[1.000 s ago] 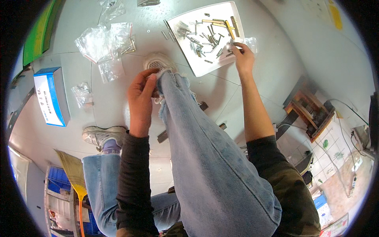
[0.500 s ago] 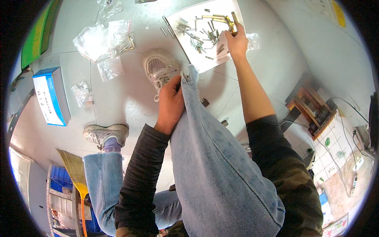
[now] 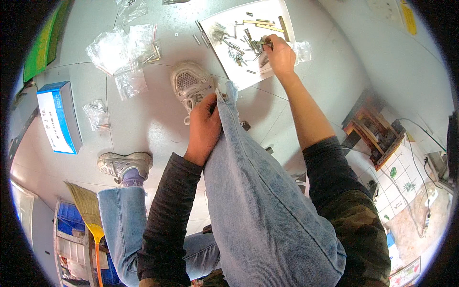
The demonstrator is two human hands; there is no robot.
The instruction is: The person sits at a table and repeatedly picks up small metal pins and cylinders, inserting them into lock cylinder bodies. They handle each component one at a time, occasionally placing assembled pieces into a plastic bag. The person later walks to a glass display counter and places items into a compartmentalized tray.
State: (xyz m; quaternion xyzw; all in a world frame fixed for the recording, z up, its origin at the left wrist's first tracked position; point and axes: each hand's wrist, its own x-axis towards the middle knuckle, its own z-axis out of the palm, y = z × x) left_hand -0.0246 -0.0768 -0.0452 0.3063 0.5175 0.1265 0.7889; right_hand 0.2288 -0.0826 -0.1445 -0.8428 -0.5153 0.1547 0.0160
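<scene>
Pinching a metal piece [image 3: 263, 43] over the white tray [image 3: 243, 82], toward its right edge, with the right hand [image 3: 281, 56]; clutching the trouser hem [image 3: 231, 91] with the left hand [image 3: 205, 125], well apart! Perhaps risking a drop through a shallow pinch, or scattering loose pins [image 3: 235, 47] by sweeping low.

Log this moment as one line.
right hand: at metal pieces in tray | left hand: on trouser leg | box: on floor
</scene>
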